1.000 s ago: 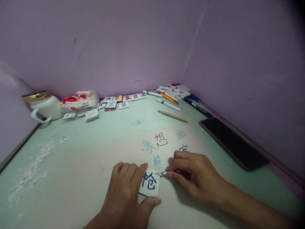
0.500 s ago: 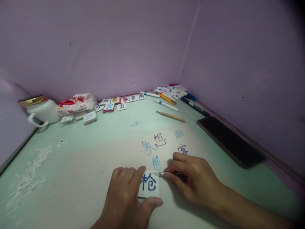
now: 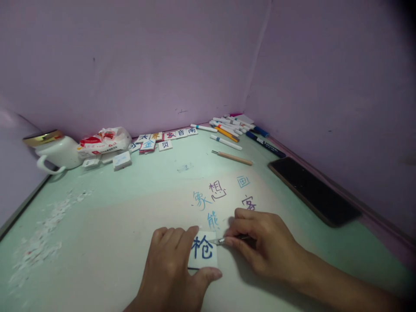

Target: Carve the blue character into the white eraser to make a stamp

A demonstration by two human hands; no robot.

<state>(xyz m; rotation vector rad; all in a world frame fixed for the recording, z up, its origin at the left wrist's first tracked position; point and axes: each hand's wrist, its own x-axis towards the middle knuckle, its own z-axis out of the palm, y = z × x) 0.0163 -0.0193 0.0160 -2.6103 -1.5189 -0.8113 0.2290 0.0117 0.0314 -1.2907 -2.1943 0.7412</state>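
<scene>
item: small white square tile with a dark blue painted character (image 3: 203, 251), lying flat on the pale mint-green tabletop (image 3: 130, 190), near edge, centre.

left hand (image 3: 169, 268): fingers curled over the tile's left side, thumb pressed along its lower edge; pins it to the surface.

right hand (image 3: 263, 245): fingers pinched together on a thin silver-tipped craft knife (image 3: 224, 239); its point touches the tile's upper right corner.

surroundings: handwritten blue and dark characters (image 3: 216, 197) on the tabletop just beyond the tile. black slab-like phone (image 3: 313, 190) well apart to the right, along the wall. loose heap of coloured marker pens (image 3: 234, 125) and one wooden-handled tool (image 3: 232, 157) in the far corner. row of other lettered tiles (image 3: 165, 138) at the back. white lidded mug (image 3: 55, 149) and crumpled red-and-white packet (image 3: 104, 141) far left. white crumbs (image 3: 42, 234) strewn left.

risk, as judged: the blade tip sits close to the left forefinger; a slip toward the left would meet it. light thumb pressure could let the tile skid or turn under the blade. too steep a point could scratch the tabletop.

room: purple walls (image 3: 325, 86) close the back and right. open surface lies left of the hands and between the tile and the back row.
</scene>
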